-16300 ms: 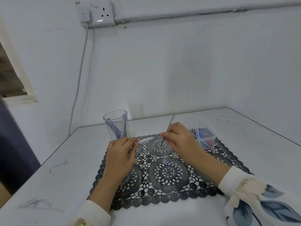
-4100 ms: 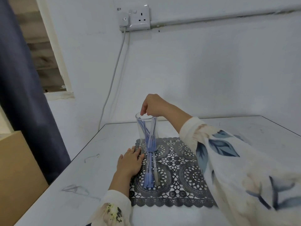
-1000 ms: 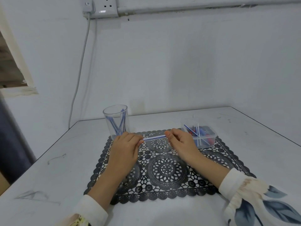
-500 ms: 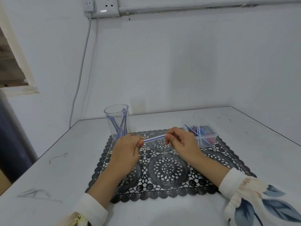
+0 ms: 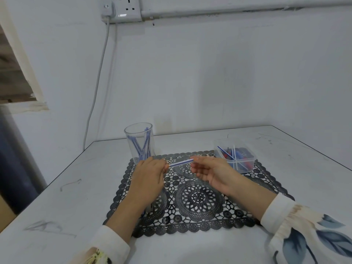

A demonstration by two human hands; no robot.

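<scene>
A thin blue-and-white stick (image 5: pixel 181 162) is held level above the black lace mat (image 5: pixel 198 199). My left hand (image 5: pixel 148 176) pinches its left end, knuckles up. My right hand (image 5: pixel 211 172) is at its right end, palm turned inward, with fingertips pinching the tip. A clear tumbler (image 5: pixel 140 143) stands at the mat's far left corner, just behind my left hand, with several blue sticks leaning inside it. A small clear plastic box (image 5: pixel 235 159) at the mat's far right corner holds more sticks and red and blue bits.
The mat lies on a white table (image 5: pixel 76 187) set into a corner of white walls. A wall socket (image 5: pixel 123 8) with a plugged-in cable (image 5: pixel 97 82) is up on the left. A dark curtain (image 5: pixel 13 159) hangs past the table's left edge.
Both hands have stayed over the mat with the stick between them. My right hand has rolled so its palm faces inward, and the stick now tilts slightly up to the right.
</scene>
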